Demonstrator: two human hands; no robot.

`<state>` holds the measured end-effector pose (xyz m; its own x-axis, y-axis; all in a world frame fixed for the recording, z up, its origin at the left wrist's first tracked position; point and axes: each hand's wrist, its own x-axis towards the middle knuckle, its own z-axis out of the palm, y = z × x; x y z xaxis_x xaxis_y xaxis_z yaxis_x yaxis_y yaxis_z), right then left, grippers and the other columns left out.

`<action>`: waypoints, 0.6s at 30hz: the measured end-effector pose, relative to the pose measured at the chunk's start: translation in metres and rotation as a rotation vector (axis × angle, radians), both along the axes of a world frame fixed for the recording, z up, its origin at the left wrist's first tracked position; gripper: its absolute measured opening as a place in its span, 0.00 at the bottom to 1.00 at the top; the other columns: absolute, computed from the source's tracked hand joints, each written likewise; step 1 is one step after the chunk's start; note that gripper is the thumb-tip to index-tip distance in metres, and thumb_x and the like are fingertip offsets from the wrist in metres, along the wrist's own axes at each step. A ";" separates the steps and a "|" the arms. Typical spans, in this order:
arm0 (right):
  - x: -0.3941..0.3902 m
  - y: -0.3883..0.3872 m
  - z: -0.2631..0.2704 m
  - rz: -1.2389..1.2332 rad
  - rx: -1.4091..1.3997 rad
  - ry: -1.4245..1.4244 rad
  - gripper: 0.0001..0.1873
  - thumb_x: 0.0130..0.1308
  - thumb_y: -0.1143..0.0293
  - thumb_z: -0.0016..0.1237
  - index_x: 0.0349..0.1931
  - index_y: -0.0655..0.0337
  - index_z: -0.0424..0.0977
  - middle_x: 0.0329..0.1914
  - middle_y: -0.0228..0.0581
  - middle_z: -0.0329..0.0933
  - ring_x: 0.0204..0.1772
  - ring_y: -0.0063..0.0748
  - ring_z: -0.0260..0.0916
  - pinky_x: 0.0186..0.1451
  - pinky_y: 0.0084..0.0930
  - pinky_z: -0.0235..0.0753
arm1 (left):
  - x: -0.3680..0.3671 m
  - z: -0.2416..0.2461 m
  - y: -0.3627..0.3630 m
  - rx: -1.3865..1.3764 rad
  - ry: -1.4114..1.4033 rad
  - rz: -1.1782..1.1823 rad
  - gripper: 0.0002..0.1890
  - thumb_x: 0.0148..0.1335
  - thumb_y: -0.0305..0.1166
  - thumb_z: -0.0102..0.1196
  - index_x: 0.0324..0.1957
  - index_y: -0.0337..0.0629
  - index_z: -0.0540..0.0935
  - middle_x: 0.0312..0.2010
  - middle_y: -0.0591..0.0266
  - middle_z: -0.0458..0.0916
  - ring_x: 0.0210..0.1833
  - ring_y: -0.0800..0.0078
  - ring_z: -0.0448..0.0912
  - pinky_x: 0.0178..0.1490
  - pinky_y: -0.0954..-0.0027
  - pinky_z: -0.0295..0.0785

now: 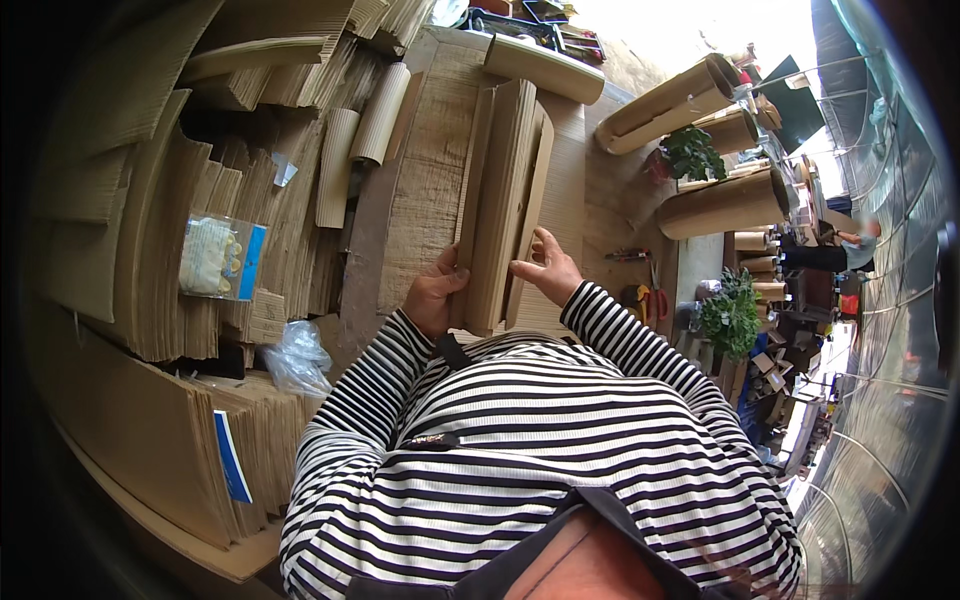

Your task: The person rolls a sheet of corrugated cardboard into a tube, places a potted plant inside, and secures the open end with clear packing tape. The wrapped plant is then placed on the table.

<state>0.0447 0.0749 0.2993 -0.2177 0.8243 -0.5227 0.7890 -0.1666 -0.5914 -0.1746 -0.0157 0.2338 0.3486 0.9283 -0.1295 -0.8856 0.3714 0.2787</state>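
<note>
In front of me a long folded piece of corrugated cardboard points away from my body, its near end close to my waist. My left hand grips its left side near that end, thumb on top. Alongside its right edge is my right hand, with thumb and fingers apart. The right thumb tip touches the narrow right flap; whether the fingers also touch it, I cannot tell. Underneath lies a flat corrugated sheet on a worn wooden tabletop.
Stacked cardboard sheets crowd the left side, with a plastic packet on them. Cardboard rolls and leafy plants stand right. Red-handled scissors lie beside a yellow-and-black tool. Another person is farther right.
</note>
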 end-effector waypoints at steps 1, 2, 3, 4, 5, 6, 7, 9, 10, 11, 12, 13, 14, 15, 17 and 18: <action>0.001 0.001 -0.003 -0.001 0.021 -0.014 0.51 0.60 0.55 0.61 0.77 0.67 0.48 0.72 0.68 0.64 0.74 0.59 0.65 0.76 0.41 0.65 | 0.002 0.000 -0.002 -0.033 0.001 -0.010 0.27 0.72 0.25 0.51 0.72 0.40 0.66 0.65 0.54 0.76 0.66 0.62 0.76 0.72 0.57 0.70; 0.002 0.003 -0.009 -0.002 0.042 -0.028 0.49 0.60 0.58 0.59 0.77 0.67 0.49 0.71 0.68 0.66 0.73 0.59 0.67 0.75 0.40 0.67 | 0.004 -0.004 -0.004 -0.026 0.002 0.003 0.27 0.72 0.25 0.50 0.72 0.40 0.66 0.65 0.54 0.76 0.66 0.63 0.76 0.72 0.57 0.70; 0.003 0.003 -0.013 -0.004 0.061 -0.041 0.48 0.60 0.61 0.57 0.77 0.67 0.49 0.69 0.67 0.68 0.72 0.59 0.68 0.74 0.40 0.68 | 0.005 -0.012 -0.008 -0.020 0.002 0.016 0.27 0.73 0.26 0.50 0.72 0.41 0.65 0.64 0.54 0.76 0.66 0.63 0.76 0.71 0.57 0.70; 0.001 0.004 -0.009 -0.028 0.145 -0.191 0.42 0.60 0.67 0.52 0.74 0.67 0.55 0.62 0.65 0.76 0.65 0.58 0.74 0.69 0.41 0.73 | 0.005 -0.014 -0.008 -0.012 0.000 0.023 0.27 0.73 0.26 0.49 0.73 0.41 0.65 0.64 0.54 0.77 0.66 0.63 0.76 0.71 0.58 0.70; 0.018 0.014 -0.032 -0.058 0.194 -0.090 0.30 0.60 0.68 0.52 0.64 0.68 0.69 0.54 0.63 0.81 0.60 0.57 0.78 0.63 0.43 0.77 | 0.000 -0.015 -0.008 -0.045 0.043 0.077 0.27 0.74 0.27 0.50 0.73 0.40 0.65 0.64 0.55 0.77 0.65 0.64 0.76 0.70 0.59 0.71; 0.037 0.021 -0.051 -0.123 0.206 -0.026 0.22 0.61 0.69 0.51 0.56 0.69 0.73 0.49 0.61 0.82 0.55 0.57 0.79 0.59 0.45 0.78 | -0.008 -0.011 -0.007 -0.074 0.082 0.124 0.27 0.74 0.27 0.50 0.73 0.39 0.64 0.63 0.55 0.77 0.64 0.65 0.77 0.69 0.61 0.72; 0.058 0.029 -0.071 -0.183 0.218 0.042 0.16 0.62 0.71 0.50 0.48 0.69 0.77 0.44 0.58 0.84 0.50 0.56 0.81 0.55 0.47 0.79 | -0.018 -0.008 -0.005 -0.103 0.124 0.176 0.27 0.74 0.28 0.50 0.73 0.38 0.64 0.63 0.55 0.78 0.63 0.66 0.78 0.68 0.63 0.73; 0.138 0.051 -0.114 -0.335 0.146 0.263 0.09 0.66 0.69 0.50 0.36 0.67 0.78 0.32 0.49 0.82 0.42 0.51 0.80 0.48 0.42 0.79 | -0.038 -0.009 0.004 -0.084 0.367 0.232 0.28 0.76 0.31 0.48 0.74 0.35 0.61 0.62 0.54 0.77 0.62 0.68 0.77 0.67 0.66 0.73; 0.180 0.056 -0.117 -0.012 0.378 0.141 0.10 0.69 0.68 0.49 0.36 0.66 0.77 0.30 0.45 0.79 0.40 0.45 0.79 0.45 0.38 0.79 | -0.050 -0.008 0.005 -0.068 0.436 0.246 0.27 0.77 0.32 0.47 0.74 0.34 0.61 0.62 0.54 0.77 0.62 0.69 0.77 0.66 0.68 0.72; 0.184 0.056 -0.108 -0.030 0.301 0.339 0.10 0.72 0.67 0.47 0.38 0.64 0.76 0.30 0.42 0.78 0.39 0.40 0.78 0.44 0.35 0.79 | -0.067 -0.022 0.002 -0.089 0.393 0.274 0.27 0.78 0.32 0.45 0.74 0.34 0.60 0.62 0.54 0.77 0.62 0.68 0.78 0.67 0.67 0.72; 0.195 0.055 -0.096 -0.058 0.217 0.523 0.10 0.75 0.66 0.45 0.40 0.63 0.76 0.31 0.39 0.77 0.39 0.35 0.78 0.44 0.31 0.79 | -0.075 -0.024 -0.001 -0.058 0.460 0.295 0.26 0.77 0.32 0.46 0.73 0.34 0.62 0.61 0.54 0.78 0.62 0.68 0.78 0.66 0.67 0.73; 0.178 0.049 -0.059 -0.437 -0.225 0.974 0.10 0.78 0.66 0.43 0.42 0.62 0.75 0.33 0.37 0.76 0.40 0.31 0.78 0.44 0.27 0.79 | -0.088 -0.025 -0.010 -0.034 0.541 0.327 0.25 0.77 0.32 0.46 0.72 0.34 0.63 0.61 0.55 0.78 0.62 0.68 0.77 0.66 0.66 0.73; 0.179 0.046 -0.037 -0.503 -0.227 0.995 0.11 0.79 0.67 0.40 0.46 0.63 0.74 0.37 0.36 0.77 0.42 0.29 0.78 0.46 0.26 0.79 | -0.104 -0.062 -0.019 -0.049 0.781 0.327 0.25 0.76 0.31 0.48 0.71 0.35 0.65 0.62 0.55 0.77 0.62 0.68 0.77 0.65 0.66 0.74; 0.173 0.045 -0.022 -0.561 -0.237 1.023 0.11 0.81 0.69 0.37 0.50 0.64 0.73 0.42 0.34 0.78 0.44 0.27 0.78 0.47 0.26 0.80 | -0.116 -0.106 -0.030 -0.070 1.030 0.333 0.25 0.74 0.31 0.50 0.70 0.36 0.67 0.62 0.56 0.77 0.62 0.67 0.77 0.64 0.66 0.75; 0.169 0.038 -0.002 -0.478 -0.193 1.041 0.15 0.81 0.67 0.38 0.57 0.66 0.72 0.49 0.35 0.80 0.48 0.27 0.78 0.51 0.25 0.80 | -0.106 -0.150 -0.042 0.001 1.314 0.297 0.26 0.73 0.29 0.50 0.71 0.36 0.66 0.62 0.55 0.77 0.62 0.66 0.77 0.64 0.65 0.75; 0.166 0.041 0.000 -0.430 -0.186 1.081 0.15 0.81 0.67 0.39 0.58 0.67 0.72 0.50 0.35 0.80 0.49 0.27 0.78 0.52 0.25 0.80 | -0.106 -0.166 -0.054 0.023 1.467 0.285 0.27 0.73 0.29 0.51 0.71 0.36 0.65 0.62 0.54 0.77 0.62 0.66 0.77 0.64 0.64 0.75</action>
